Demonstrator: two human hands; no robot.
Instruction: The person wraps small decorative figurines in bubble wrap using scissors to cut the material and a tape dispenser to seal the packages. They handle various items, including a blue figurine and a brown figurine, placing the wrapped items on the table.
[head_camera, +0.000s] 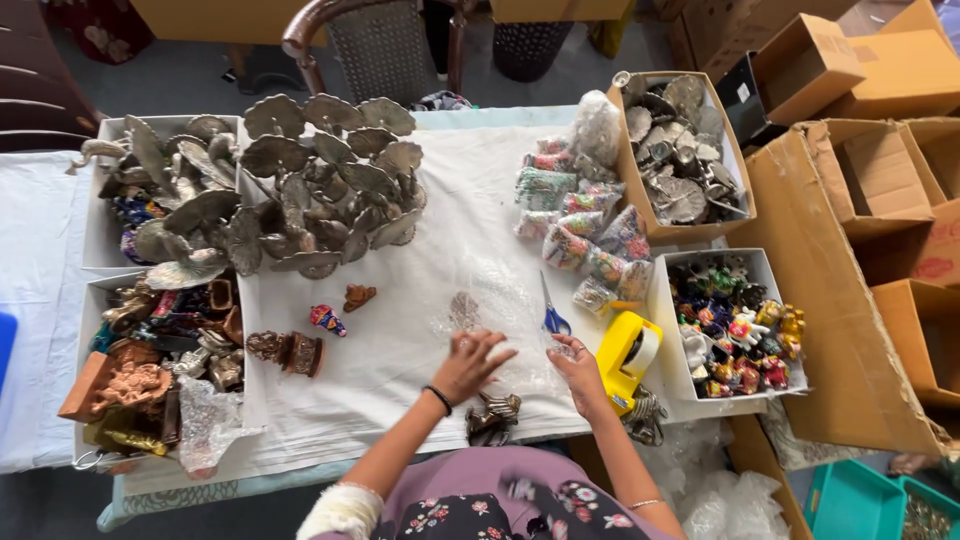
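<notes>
My left hand (470, 362) rests on a clear sheet of bubble wrap (490, 300) spread over the white tablecloth, fingers bent and pressing its near edge. My right hand (578, 368) grips the same sheet's right corner. A small brown metal piece (463, 308) lies under or on the wrap just beyond my left hand. Blue-handled scissors (553, 318) lie to the right of the wrap. A yellow tape dispenser (627, 357) sits right beside my right hand. A dark metal figurine (492, 416) stands at the table edge between my arms.
Metal leaf-shaped pieces (320, 180) are piled at back left. Boxes of brown figurines (150, 370) stand at left. Wrapped colourful bundles (585, 230), a box of metal parts (680, 150) and a box of painted figurines (735, 325) are at right. Cardboard cartons (860, 200) stand at far right.
</notes>
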